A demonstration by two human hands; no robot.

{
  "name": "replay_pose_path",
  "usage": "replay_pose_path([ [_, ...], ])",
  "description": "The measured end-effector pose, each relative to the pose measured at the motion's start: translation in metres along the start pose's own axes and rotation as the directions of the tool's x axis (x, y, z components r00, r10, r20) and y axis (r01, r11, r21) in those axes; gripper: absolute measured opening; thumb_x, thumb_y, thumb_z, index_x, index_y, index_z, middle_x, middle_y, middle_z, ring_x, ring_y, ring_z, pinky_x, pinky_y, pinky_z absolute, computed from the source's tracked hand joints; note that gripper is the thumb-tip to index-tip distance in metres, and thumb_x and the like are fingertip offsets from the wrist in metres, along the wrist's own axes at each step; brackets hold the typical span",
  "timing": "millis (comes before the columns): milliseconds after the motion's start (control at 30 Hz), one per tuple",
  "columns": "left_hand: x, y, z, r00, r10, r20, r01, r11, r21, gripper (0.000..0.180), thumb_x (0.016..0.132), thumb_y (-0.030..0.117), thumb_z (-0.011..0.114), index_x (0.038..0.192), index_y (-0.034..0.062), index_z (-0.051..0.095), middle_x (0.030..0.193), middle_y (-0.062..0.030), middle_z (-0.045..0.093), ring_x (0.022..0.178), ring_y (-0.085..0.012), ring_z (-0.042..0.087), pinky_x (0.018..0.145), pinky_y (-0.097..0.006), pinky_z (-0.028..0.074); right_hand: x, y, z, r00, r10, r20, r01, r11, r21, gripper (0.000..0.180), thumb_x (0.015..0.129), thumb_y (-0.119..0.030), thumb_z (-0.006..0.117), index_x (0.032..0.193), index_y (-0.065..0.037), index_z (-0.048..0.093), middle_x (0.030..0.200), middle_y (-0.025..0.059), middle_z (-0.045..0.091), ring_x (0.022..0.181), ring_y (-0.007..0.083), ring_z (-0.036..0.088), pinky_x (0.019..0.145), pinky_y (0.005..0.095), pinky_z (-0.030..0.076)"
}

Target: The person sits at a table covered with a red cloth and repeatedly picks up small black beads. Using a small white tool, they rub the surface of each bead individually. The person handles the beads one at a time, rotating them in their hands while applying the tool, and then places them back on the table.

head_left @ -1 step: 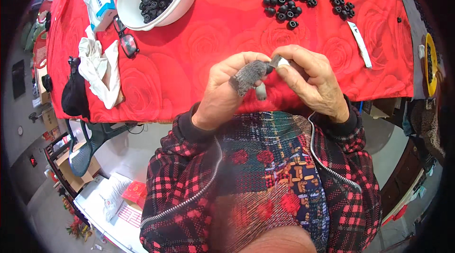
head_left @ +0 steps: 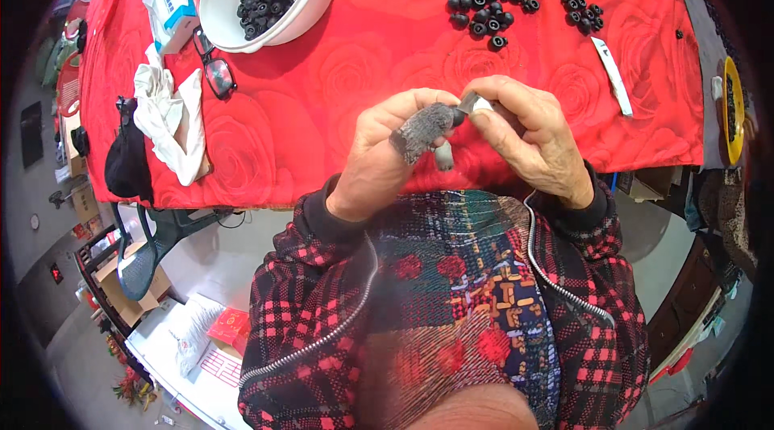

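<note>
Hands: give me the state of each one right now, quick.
Left hand: closed, its grey-covered fingers pinching a small black part.
Right hand: closed on a small blade-like tool set against that part.

Both hands raised close together at chest: left hand [head_left: 385, 157] & right hand [head_left: 528, 140] fingers curled, pinching.

Bright, even light falls from above; shadows are soft. The centre is sharp, while the fisheye rim bends, darkens and blurs.
</note>
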State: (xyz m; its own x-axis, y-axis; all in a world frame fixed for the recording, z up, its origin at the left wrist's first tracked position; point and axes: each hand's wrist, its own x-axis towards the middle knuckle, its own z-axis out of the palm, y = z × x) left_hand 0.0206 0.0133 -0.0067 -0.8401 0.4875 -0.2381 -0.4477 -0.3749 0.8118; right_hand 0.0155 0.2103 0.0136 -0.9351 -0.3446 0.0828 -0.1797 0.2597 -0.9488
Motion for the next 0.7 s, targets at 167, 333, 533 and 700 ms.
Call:
replay_pose_path([
  [167, 0.002, -0.003, -0.005, 1.000, -0.011, 0.010, 0.011, 0.999, -0.041, 0.025, 0.093, 0.016, 0.055, 0.110, -0.0018, 0.057, 0.092, -0.0016, 0.060, 0.075, -0.0065, 0.055, 0.065, -0.021, 0.047, 0.001, 0.003, 0.001, 1.000, -0.026, 0.006, 0.027, 1.000, -0.006, 0.018, 0.082, -0.004, 0.058, 0.100, 0.000, 0.058, 0.080, 0.0124, 0.059, 0.063, 0.0203, 0.057, 0.055, 0.0293, 0.042],
  [333, 0.002, 0.001, -0.003, 0.998, -0.067, -0.008, 0.067, 0.996, -0.064, 0.023, 0.093, 0.015, 0.054, 0.109, -0.0017, 0.058, 0.092, -0.0017, 0.060, 0.073, -0.0062, 0.055, 0.064, -0.021, 0.047, 0.002, 0.007, -0.002, 0.999, -0.046, 0.028, 0.047, 0.998, -0.045, 0.018, 0.081, -0.004, 0.059, 0.099, 0.001, 0.058, 0.079, 0.0133, 0.059, 0.064, 0.0223, 0.058, 0.055, 0.0306, 0.043],
  [533, 0.004, 0.000, -0.001, 0.995, -0.093, -0.038, 0.091, 0.995, -0.049, 0.022, 0.093, 0.015, 0.055, 0.105, -0.0017, 0.059, 0.088, -0.0014, 0.061, 0.071, -0.0062, 0.055, 0.062, -0.021, 0.047, 0.000, 0.015, -0.004, 0.996, -0.047, 0.081, 0.047, 0.999, 0.003, 0.017, 0.082, -0.005, 0.059, 0.098, 0.000, 0.058, 0.077, 0.0125, 0.059, 0.063, 0.0235, 0.059, 0.055, 0.0329, 0.044],
  [700, 0.008, -0.001, -0.005, 0.996, -0.072, -0.045, 0.069, 0.996, -0.051, 0.019, 0.092, 0.013, 0.056, 0.105, -0.0008, 0.058, 0.087, -0.0021, 0.061, 0.072, -0.0072, 0.056, 0.062, -0.023, 0.048, -0.009, 0.017, 0.002, 0.957, -0.175, 0.232, 0.136, 0.975, 0.174, 0.017, 0.079, -0.006, 0.060, 0.095, 0.001, 0.059, 0.073, 0.0091, 0.056, 0.064, 0.0186, 0.058, 0.056, 0.0299, 0.042],
])
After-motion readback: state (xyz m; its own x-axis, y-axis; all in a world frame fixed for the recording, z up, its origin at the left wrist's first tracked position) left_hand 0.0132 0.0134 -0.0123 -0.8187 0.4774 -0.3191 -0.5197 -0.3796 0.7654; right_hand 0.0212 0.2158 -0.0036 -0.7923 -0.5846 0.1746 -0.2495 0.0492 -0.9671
